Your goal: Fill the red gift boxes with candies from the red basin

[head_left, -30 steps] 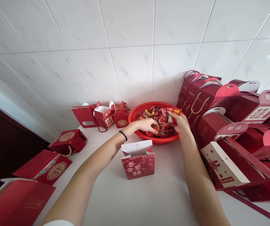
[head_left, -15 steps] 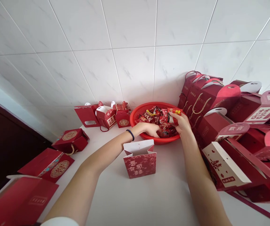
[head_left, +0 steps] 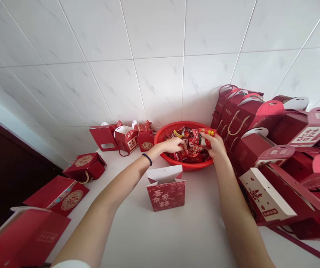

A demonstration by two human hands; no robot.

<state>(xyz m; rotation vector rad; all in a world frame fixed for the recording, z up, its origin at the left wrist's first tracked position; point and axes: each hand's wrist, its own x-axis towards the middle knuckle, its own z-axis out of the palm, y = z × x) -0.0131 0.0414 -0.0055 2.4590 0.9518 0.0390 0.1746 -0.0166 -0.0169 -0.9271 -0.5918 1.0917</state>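
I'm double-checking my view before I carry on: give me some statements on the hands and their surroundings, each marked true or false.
1. The right hand holds a red snack packet. True.
2. Both wrists wear a dark band. False: the dark band is on the left only.
3. The left hand reaches into the red plastic basket. True.
4. An open gift bag stands in front of the basket. True.
5. The wall behind is brick. False: it is a white tiled wall.
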